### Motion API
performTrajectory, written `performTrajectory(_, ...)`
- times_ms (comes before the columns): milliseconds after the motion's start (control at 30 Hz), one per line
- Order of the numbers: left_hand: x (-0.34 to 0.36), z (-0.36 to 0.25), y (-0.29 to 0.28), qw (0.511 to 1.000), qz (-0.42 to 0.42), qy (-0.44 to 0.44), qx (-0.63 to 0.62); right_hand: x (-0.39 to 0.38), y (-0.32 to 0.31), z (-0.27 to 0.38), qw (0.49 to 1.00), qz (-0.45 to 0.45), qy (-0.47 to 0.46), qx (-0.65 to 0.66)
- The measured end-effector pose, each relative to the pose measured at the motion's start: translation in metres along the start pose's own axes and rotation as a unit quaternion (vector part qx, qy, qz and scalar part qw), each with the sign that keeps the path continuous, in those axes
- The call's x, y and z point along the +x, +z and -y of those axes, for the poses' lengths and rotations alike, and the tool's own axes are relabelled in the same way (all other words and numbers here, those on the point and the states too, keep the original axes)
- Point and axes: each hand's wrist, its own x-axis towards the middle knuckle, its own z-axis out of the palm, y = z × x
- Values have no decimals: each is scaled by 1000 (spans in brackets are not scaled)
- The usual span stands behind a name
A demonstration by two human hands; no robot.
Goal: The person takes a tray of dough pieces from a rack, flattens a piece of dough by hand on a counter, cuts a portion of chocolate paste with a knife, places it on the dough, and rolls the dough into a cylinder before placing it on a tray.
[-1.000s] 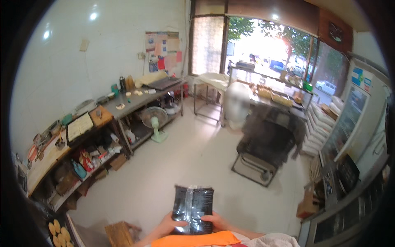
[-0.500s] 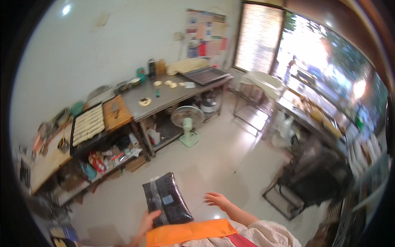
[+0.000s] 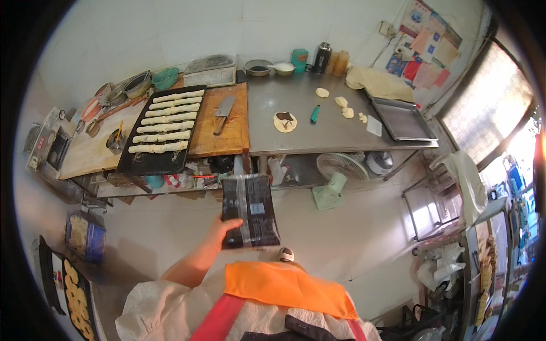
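Observation:
My left hand [image 3: 220,232] grips a flat, dark plastic-wrapped package [image 3: 264,227] by its near left side, thumb on top. A strip of clear tape runs along the package, and a small pale label sits on its face. It is held out in front of my orange apron [image 3: 284,287], over the floor. My right hand is out of the picture. Beyond, on the metal table [image 3: 273,142], lies a round piece of dough [image 3: 282,127] with dark filling on it. A small teal-handled tool [image 3: 315,114] and several dough pieces [image 3: 322,92] lie to its right.
A black tray [image 3: 151,165] of long dough strips and a cleaver [image 3: 224,111] on a wooden board [image 3: 207,145] are at the left. A green fan [image 3: 330,193] stands by the table's front edge. An empty metal tray [image 3: 402,120] lies far right.
My view has turned left toward the tables. The package is held farther out, still in my left hand. My right hand, open before, has left the picture.

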Motion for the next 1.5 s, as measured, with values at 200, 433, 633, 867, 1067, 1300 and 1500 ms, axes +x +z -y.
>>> performTrajectory(200, 133, -97, 17, 992, -41, 64, 99, 129, -309, 164, 927, -300, -184, -127)
performTrajectory(433, 256, -185, -26, 966, -56, 52, 247, -24, -540, 500, 780, -230, -376, 444)
performTrajectory(633, 306, -238, -44, 959, -40, 35, 279, 45, -588, 595, 849, -408, -280, 185)
performTrajectory(867, 299, -218, -25, 736, -203, 168, 624, 59, -646, 665, 835, -520, -181, -5)
performTrajectory(1067, 289, -193, 13, 693, -272, 145, 652, 125, -693, 685, 880, -398, -258, -30)
performTrajectory(1300, 299, -185, 44, 687, -322, 159, 632, -130, -543, 789, 677, -78, -710, -178)
performTrajectory(1500, 299, -190, 40, 690, -325, 175, 622, -163, -464, 864, 607, -87, -681, -401)
